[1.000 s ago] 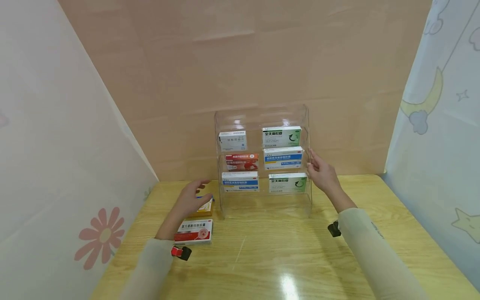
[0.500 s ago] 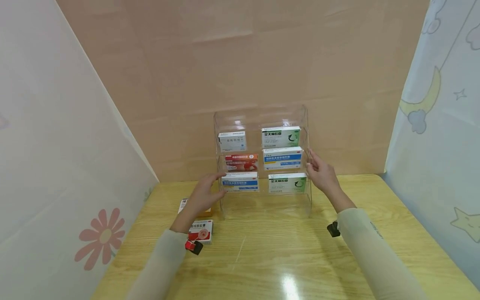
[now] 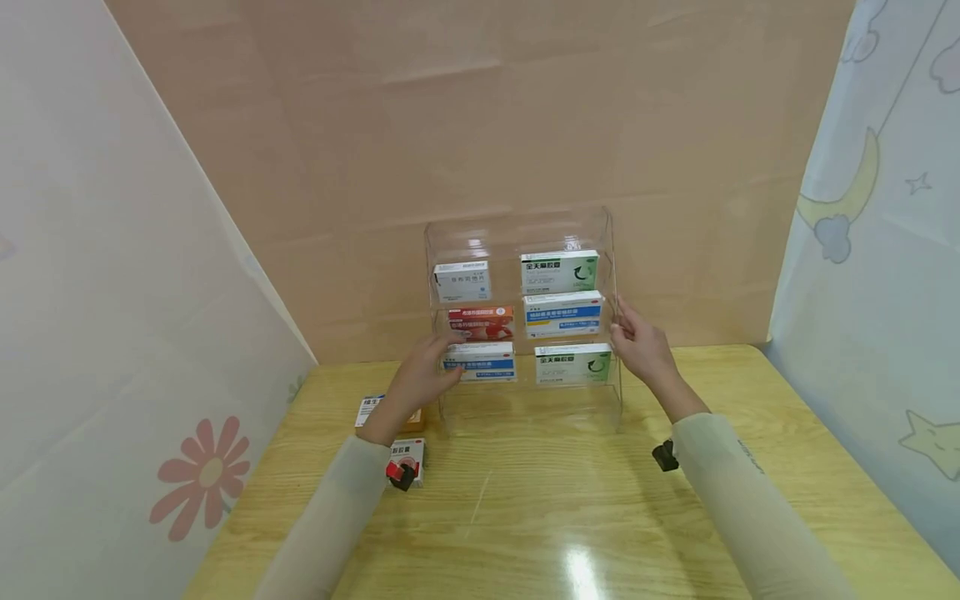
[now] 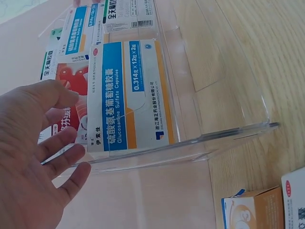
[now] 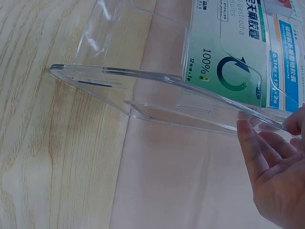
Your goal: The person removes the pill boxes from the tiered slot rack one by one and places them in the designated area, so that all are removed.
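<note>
A clear plastic display rack (image 3: 532, 407) stands on the table with medicine boxes in three tiers. My right hand (image 3: 647, 350) pinches its right side panel, thumb at the front edge and fingers behind, as the right wrist view shows. My left hand (image 3: 422, 379) is at the rack's lower left, fingers spread, by the blue-and-white medicine box (image 4: 126, 95) on the lowest tier. Its thumb overlaps the red medicine box (image 3: 487, 321) above; whether it touches either box I cannot tell. A green-and-white medicine box (image 3: 573, 365) sits at the lower right.
On the table left of the rack lie an orange-and-white box (image 4: 255, 210) and a red-and-white medicine box (image 3: 415, 454), both partly hidden by my left arm. Higher tiers hold a white box (image 3: 461, 283), another green-and-white box (image 3: 558, 272) and another blue-and-white box (image 3: 564, 315).
My left hand has moved right and up from above the boxes on the table to the rack's lower left boxes. My right hand stays on the rack's side.
</note>
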{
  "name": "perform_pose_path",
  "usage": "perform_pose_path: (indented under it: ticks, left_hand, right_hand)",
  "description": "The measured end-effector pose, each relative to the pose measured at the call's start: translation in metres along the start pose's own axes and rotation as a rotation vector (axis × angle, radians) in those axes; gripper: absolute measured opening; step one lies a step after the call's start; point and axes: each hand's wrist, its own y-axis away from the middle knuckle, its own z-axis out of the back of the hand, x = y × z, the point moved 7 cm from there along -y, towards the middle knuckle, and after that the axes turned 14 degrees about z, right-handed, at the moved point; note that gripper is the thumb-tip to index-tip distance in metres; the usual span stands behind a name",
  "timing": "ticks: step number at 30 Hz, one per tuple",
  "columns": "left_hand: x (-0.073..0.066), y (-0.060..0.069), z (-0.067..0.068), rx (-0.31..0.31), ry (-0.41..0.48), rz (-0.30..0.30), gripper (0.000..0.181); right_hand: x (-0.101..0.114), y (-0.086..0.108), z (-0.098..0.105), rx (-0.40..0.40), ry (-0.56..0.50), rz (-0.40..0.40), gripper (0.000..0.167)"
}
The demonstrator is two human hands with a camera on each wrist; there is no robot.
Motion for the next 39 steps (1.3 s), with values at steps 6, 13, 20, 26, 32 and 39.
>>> perform_pose_path:
  ticks: [6, 13, 20, 26, 32, 39]
  left_hand:
    - [0.000, -0.005, -0.005, 0.009, -0.088, 0.022, 0.047]
    - [-0.001, -0.010, -0.011, 0.024, -0.209, 0.053, 0.047]
    - [-0.004, -0.013, -0.015, 0.004, -0.288, 0.019, 0.046]
    - [-0.005, -0.013, -0.017, -0.012, -0.321, 0.027, 0.043]
    - [-0.009, -0.012, -0.014, -0.029, -0.319, -0.042, 0.037]
    - [-0.011, -0.011, -0.011, -0.034, -0.321, -0.073, 0.035]
  right_hand:
    - [0.001, 0.000, 0.000, 0.001, 0.006, 0.008, 0.059]
    - [0.000, -0.001, -0.001, -0.002, 0.001, 0.013, 0.060]
    - [-0.001, -0.001, -0.001, -0.003, -0.006, 0.014, 0.060]
    - [-0.001, -0.002, -0.002, 0.001, -0.021, 0.019, 0.061]
    - [0.000, 0.000, 0.000, -0.005, -0.011, 0.028, 0.060]
    - [-0.002, -0.001, -0.002, -0.018, -0.003, 0.035, 0.060]
